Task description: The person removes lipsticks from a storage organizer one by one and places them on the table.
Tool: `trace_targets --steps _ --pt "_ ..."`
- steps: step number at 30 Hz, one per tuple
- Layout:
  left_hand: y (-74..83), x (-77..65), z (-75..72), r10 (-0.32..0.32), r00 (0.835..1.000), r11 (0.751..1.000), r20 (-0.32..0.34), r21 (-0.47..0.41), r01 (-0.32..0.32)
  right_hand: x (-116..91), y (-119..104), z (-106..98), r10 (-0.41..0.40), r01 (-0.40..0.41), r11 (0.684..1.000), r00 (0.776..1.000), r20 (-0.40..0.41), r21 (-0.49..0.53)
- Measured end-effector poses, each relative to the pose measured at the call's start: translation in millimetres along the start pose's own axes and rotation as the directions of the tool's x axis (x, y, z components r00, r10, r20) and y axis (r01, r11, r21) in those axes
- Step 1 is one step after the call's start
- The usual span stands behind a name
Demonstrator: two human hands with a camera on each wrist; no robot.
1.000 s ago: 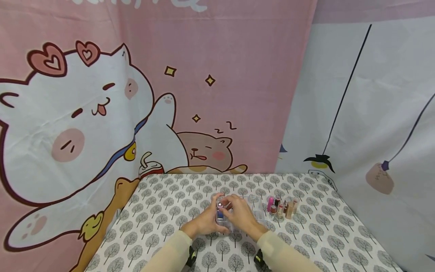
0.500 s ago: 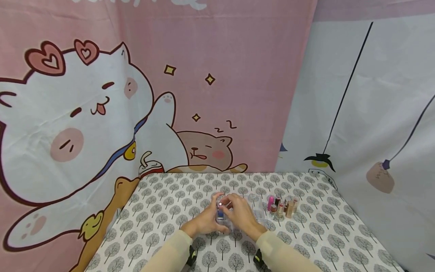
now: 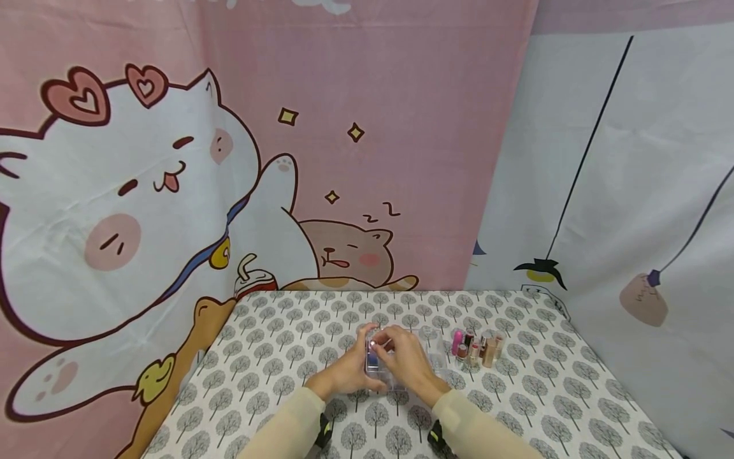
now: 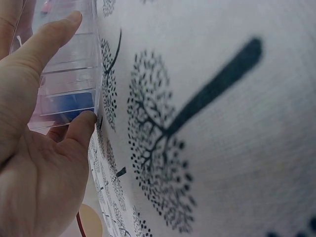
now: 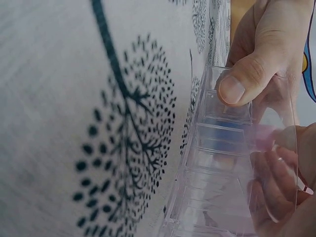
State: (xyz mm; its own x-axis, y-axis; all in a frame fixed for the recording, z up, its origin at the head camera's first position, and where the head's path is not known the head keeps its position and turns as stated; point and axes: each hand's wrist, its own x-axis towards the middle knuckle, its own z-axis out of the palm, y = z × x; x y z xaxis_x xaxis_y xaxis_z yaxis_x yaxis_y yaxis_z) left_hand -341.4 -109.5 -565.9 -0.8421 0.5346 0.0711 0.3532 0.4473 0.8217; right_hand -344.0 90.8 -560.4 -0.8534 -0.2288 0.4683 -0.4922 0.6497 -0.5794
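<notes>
A clear plastic organizer with compartments [image 3: 438, 358] sits on the cloth in front of me. My left hand [image 3: 344, 371] grips its left end, thumb on the near wall [image 5: 217, 173] in the right wrist view and fingers reaching round the far side. At that end, a small tube, blue below and pink above [image 5: 222, 136], stands in a compartment; probably a lipstick, partly hidden by fingers. My right hand [image 3: 410, 364] reaches over the organizer from the right and pinches the tube's pink top. In the left wrist view the blue part [image 4: 71, 103] shows through the wall.
Several lipsticks stand in a cluster right of the organizer, among them a bright pink one [image 3: 457, 342] and a tan one [image 3: 489, 353]. A tree-print cloth [image 3: 275, 408] covers the table. Behind it hangs a pink cartoon curtain [image 3: 424, 159].
Both hands stay almost in place around the organizer's left end. The right thumb and fingers shift only slightly at the tube's top. The lipstick cluster has not moved on the table.
</notes>
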Motion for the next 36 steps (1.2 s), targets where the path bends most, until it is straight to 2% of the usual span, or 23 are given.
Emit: trace_targets --steps 16,22,29,36 --pt "1.5 -0.1 -1.5 0.000 1.000 1.000 0.006 -0.026 0.000 -1.5 -4.1 -4.2 0.033 -0.031 0.997 0.999 -0.032 0.066" --pt "-0.4 -0.5 -1.0 0.000 1.000 1.000 0.004 -0.002 0.000 -3.5 -2.9 -3.1 0.023 -0.018 0.996 0.998 -0.053 0.091" --pt "-2.0 -0.9 -0.1 -0.028 1.000 0.999 0.002 -0.015 0.028 -5.0 -2.2 -3.0 0.027 -0.018 0.993 0.997 -0.068 0.118" --pt "0.4 -1.4 -0.9 -0.007 1.000 1.000 -0.003 -0.012 0.007 -4.2 -3.9 -5.5 0.030 -0.021 0.991 0.997 -0.070 0.135"
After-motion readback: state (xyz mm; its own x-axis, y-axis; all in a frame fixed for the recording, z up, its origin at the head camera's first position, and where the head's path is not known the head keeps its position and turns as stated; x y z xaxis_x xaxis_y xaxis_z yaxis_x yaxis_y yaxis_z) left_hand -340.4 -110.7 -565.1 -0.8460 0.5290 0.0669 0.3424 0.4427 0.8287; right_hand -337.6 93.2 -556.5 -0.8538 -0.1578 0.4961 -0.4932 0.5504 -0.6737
